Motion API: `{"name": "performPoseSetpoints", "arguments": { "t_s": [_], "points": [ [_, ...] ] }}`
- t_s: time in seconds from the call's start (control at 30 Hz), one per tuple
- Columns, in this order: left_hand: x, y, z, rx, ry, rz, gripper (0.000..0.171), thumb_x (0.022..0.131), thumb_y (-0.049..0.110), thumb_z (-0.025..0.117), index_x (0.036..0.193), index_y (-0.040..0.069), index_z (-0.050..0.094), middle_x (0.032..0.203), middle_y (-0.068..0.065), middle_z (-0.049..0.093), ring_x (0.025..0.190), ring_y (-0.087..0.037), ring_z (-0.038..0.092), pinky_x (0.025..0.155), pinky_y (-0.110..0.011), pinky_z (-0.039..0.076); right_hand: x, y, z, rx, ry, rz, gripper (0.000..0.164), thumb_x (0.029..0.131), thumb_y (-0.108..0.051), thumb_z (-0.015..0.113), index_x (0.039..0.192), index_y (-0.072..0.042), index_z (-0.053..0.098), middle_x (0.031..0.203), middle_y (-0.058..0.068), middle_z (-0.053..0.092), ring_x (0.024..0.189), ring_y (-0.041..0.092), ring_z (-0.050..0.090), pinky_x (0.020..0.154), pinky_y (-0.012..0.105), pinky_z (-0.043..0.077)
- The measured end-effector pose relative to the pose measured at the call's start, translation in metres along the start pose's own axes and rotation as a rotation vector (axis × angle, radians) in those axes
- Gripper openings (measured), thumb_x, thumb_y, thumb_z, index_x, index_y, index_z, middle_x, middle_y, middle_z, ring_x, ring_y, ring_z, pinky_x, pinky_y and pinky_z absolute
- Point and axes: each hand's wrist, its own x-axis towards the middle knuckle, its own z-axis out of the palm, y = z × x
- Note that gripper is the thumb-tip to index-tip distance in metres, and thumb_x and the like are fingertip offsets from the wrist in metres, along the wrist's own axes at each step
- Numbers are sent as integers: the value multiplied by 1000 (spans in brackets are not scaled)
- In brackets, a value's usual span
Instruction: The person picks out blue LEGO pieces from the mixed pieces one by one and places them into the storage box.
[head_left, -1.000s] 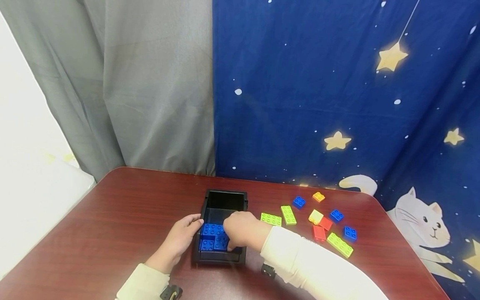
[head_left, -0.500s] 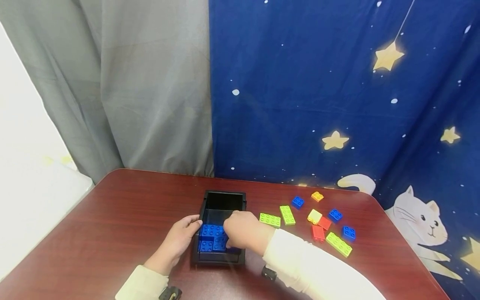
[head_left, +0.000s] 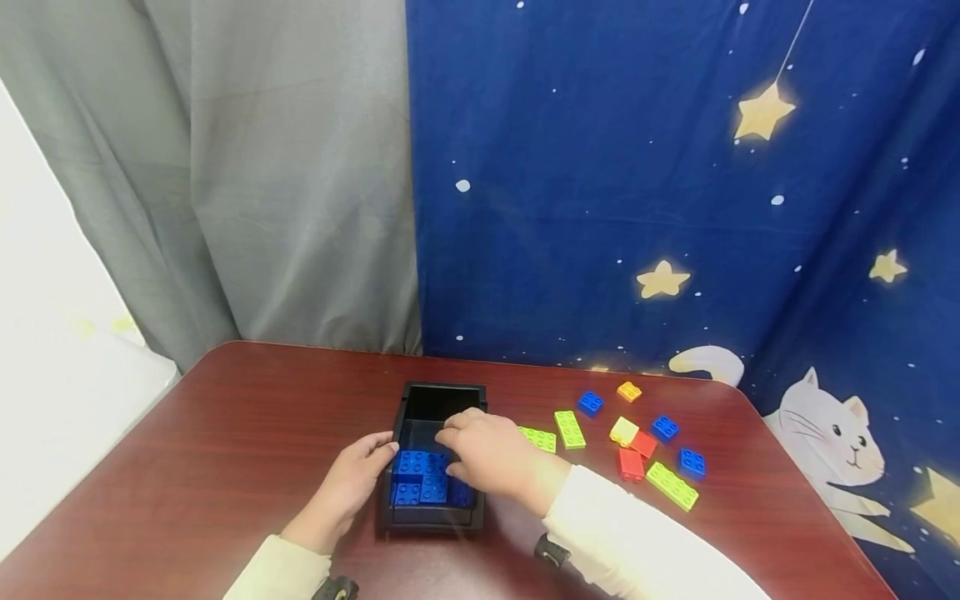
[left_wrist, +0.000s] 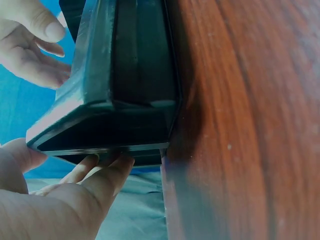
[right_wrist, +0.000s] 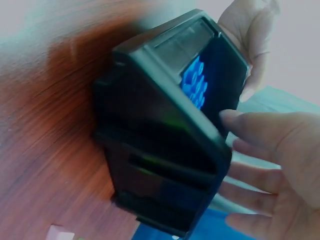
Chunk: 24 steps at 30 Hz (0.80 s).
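A black open-topped plastic bin point(head_left: 431, 516) stands on the table with several blue toy bricks point(head_left: 433, 483) lying in its near part. My left hand point(head_left: 348, 483) holds the bin's left wall; in the left wrist view the thumb lies at the rim and the fingers against the outer side. My right hand point(head_left: 491, 454) hovers over the bin's right side, fingers loosely spread and nothing between them. The right wrist view shows that hand point(right_wrist: 280, 170) beside the bin's rim, with studs of the blue bricks visible inside.
Right of the bin lie loose bricks: lime ones point(head_left: 569, 429), blue ones point(head_left: 664, 429), red ones point(head_left: 632, 464), a pale yellow one point(head_left: 623, 431) and an orange one point(head_left: 629, 391). Curtains point(head_left: 555, 183) hang behind the table's far edge.
My right hand has risen from the blue bricks and its fingers have loosened, uncovering more bricks on the right. My left hand stays at the bin's wall. The head view has shifted slightly.
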Motion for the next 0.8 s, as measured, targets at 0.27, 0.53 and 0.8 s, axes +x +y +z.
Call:
{"name": "performPoseSetpoints", "arguments": {
  "t_s": [0.27, 0.53, 0.8],
  "points": [
    [1, -1, -1, 25, 0, -4, 47, 100, 20, 47, 136, -10, 45, 138, -30, 47, 130, -43, 42, 105, -57, 36, -3, 17, 6, 78, 159, 21, 44, 89, -30, 69, 129, -16, 62, 135, 4, 57, 125, 18, 52, 95, 34, 51],
    [1, 0, -1, 27, -5, -6, 47, 100, 20, 47, 137, -10, 44, 140, -31, 45, 132, -44, 40, 106, -57, 35, -10, 41, 16, 118, 313, 91, 48, 85, -25, 74, 129, -13, 61, 135, 7, 55, 123, 22, 53, 93, 37, 52],
    [1, 1, -2, 23, -8, -5, 46, 100, 18, 47, 136, -10, 44, 139, -30, 45, 131, -43, 40, 107, -57, 34, -24, 68, 23, 156, 325, 226, 51, 82, -24, 77, 130, -13, 61, 134, 9, 56, 122, 26, 53, 92, 42, 53]
  ]
}}
